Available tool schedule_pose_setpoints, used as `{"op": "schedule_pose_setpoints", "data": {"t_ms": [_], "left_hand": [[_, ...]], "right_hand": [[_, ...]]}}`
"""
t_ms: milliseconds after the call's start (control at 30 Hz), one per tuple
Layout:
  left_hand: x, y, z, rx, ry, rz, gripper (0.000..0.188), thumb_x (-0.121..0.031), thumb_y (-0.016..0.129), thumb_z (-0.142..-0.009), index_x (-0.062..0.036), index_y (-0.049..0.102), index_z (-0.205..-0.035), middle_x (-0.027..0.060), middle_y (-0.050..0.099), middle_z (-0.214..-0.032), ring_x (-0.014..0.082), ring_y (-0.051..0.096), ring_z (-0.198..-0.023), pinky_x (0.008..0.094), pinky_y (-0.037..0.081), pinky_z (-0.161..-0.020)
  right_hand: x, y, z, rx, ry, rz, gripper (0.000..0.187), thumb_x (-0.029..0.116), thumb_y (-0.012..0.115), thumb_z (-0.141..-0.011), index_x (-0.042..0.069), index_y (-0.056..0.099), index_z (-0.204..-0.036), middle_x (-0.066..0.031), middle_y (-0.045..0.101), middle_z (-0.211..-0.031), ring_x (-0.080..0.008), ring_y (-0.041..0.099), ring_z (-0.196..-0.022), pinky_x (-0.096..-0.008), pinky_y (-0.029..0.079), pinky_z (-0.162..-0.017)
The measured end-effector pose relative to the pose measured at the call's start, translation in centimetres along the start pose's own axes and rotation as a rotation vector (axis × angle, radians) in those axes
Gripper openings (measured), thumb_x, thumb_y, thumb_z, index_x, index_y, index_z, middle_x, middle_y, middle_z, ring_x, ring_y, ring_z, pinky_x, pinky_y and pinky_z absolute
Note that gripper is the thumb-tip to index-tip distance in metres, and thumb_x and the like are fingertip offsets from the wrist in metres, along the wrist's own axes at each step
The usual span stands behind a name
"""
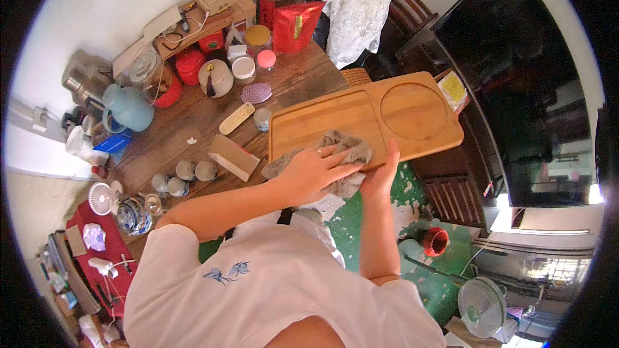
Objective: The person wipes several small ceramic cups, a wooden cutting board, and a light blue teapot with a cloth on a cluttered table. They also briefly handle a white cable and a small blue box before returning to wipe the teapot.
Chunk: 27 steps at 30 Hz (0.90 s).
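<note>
A bamboo-coloured wooden tray point(412, 111) is held up over the table's right edge, slightly tilted. A rectangular recess fills its left part and a round one its right part. My right hand point(382, 177) grips the near edge, thumb along the top side and the other fingers hidden beneath. A crumpled grey-brown cloth point(351, 148) lies against the tray's near side. My left hand point(316, 173), a ring on one finger, holds this cloth with its fingers laid over it.
On the wooden table point(296, 80) stand a small cardboard box point(234, 157), a cream remote control point(236, 118), several glass cups point(186, 170), a pale blue jug point(127, 107) and jars. A large television point(516, 71) is at the right. A standing fan point(482, 307) stands on the green floor.
</note>
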<state>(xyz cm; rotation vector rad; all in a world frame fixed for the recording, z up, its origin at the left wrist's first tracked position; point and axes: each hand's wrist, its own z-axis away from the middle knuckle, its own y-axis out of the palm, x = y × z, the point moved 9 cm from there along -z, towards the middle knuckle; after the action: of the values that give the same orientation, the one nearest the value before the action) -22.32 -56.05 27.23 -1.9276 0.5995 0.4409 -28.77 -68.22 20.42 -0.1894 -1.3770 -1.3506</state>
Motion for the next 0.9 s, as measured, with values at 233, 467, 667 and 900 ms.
{"op": "schedule_pose_setpoints", "data": {"t_ms": [233, 467, 667, 900], "left_hand": [[4.5, -5.1, -2.4, -0.202, 0.095, -0.093, 0.077, -0.008, 0.073, -0.064, -0.0150, 0.048, -0.136, 0.0104, 0.042, -0.146, 0.0344, 0.032, -0.140, 0.0481, 0.039, -0.103], [9.8, -1.8, -4.5, -0.226, -0.202, -0.251, 0.074, -0.016, 0.076, -0.065, -0.0102, 0.050, -0.134, 0.0142, 0.046, -0.142, 0.0319, 0.038, -0.136, 0.0467, 0.036, -0.106], [14.6, 4.9, 0.3, -0.009, -0.501, -0.186, 0.061, -0.013, 0.073, -0.069, -0.0132, 0.054, -0.127, 0.0071, 0.049, -0.140, 0.0272, 0.045, -0.129, 0.0437, 0.040, -0.101], [19.5, 9.3, 7.0, -0.271, -1.078, 0.265, 0.052, -0.009, 0.068, -0.070, -0.0069, 0.061, -0.121, 0.0142, 0.065, -0.115, 0.0357, 0.060, -0.107, 0.0408, 0.049, -0.089]], "right_hand": [[-1.1, 6.0, -0.1, 0.411, -0.111, -0.069, 0.070, 0.054, 0.040, -0.094, 0.008, 0.034, -0.146, -0.0093, 0.040, -0.146, -0.0284, 0.041, -0.132, -0.0443, 0.033, -0.109], [-0.9, 4.8, -7.4, 0.297, 0.001, -0.173, 0.066, 0.052, 0.042, -0.094, 0.009, 0.038, -0.143, -0.0100, 0.043, -0.143, -0.0304, 0.042, -0.131, -0.0481, 0.034, -0.108], [1.7, -3.3, -17.1, 0.139, 0.103, -0.068, 0.065, 0.047, 0.050, -0.087, 0.009, 0.042, -0.139, -0.0103, 0.048, -0.138, -0.0314, 0.047, -0.126, -0.0494, 0.040, -0.102], [-4.6, -12.1, -28.3, 0.001, 0.390, 0.123, 0.054, 0.029, 0.048, -0.085, 0.005, 0.047, -0.134, -0.0101, 0.053, -0.134, -0.0308, 0.052, -0.120, -0.0472, 0.044, -0.100]]}}
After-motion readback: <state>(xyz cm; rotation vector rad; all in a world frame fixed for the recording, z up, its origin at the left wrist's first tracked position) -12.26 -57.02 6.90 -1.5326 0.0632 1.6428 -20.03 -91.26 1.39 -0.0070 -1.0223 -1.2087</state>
